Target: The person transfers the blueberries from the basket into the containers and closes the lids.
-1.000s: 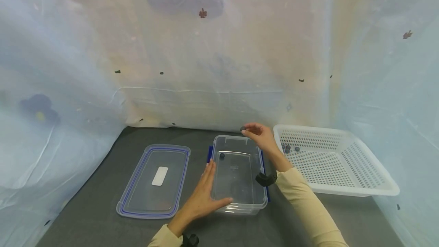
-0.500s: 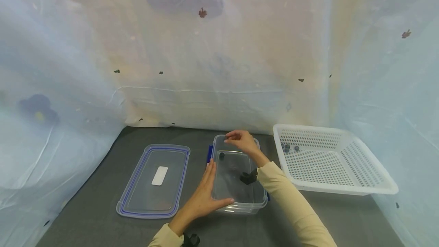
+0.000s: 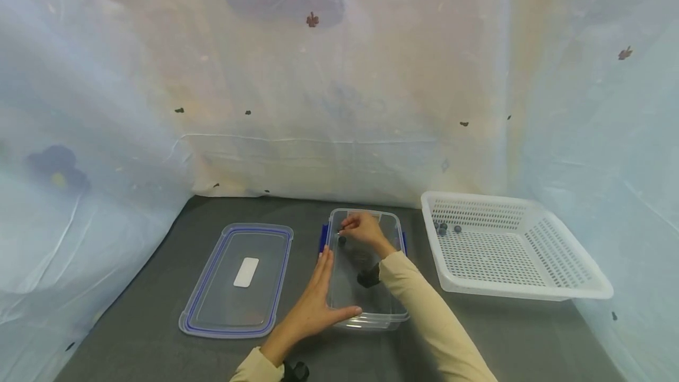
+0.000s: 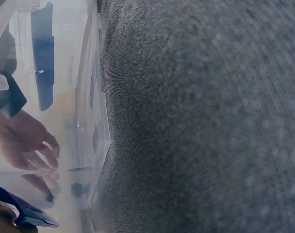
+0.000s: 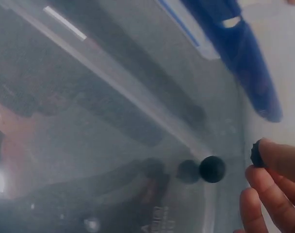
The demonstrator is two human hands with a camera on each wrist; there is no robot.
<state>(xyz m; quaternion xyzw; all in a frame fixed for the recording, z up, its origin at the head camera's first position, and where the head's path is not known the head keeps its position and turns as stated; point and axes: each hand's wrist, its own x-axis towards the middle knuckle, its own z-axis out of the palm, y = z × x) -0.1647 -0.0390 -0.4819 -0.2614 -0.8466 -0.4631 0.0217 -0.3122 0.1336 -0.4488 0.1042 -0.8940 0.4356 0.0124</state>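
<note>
My right hand [image 3: 365, 232] pinches a blueberry [image 5: 256, 153] between thumb and fingertips, low inside the far left part of a clear plastic container [image 3: 347, 290] with blue side latches. Another blueberry [image 5: 212, 169] lies on the container's floor close by, its reflection beside it. Through the clear wall, the left wrist view shows the right hand [image 4: 28, 141] reaching down. My left hand [image 3: 315, 305] rests at the container's near left side, fingers straight along the wall and thumb over the near rim. A blue latch [image 4: 26, 208] appears beside its fingers in the left wrist view.
To the left lies the container's clear lid [image 3: 212, 290] with a blue seal and a white label [image 3: 246, 272]. A white perforated basket [image 3: 498, 261] stands on the right, several blueberries [image 3: 442, 229] in its far left corner. Plastic sheeting [image 3: 339, 87] hangs behind the dark grey tabletop [image 3: 154, 311].
My right hand has moved left and down from above the container's far right corner into it, carrying the blueberry. The left hand has stayed in place.
</note>
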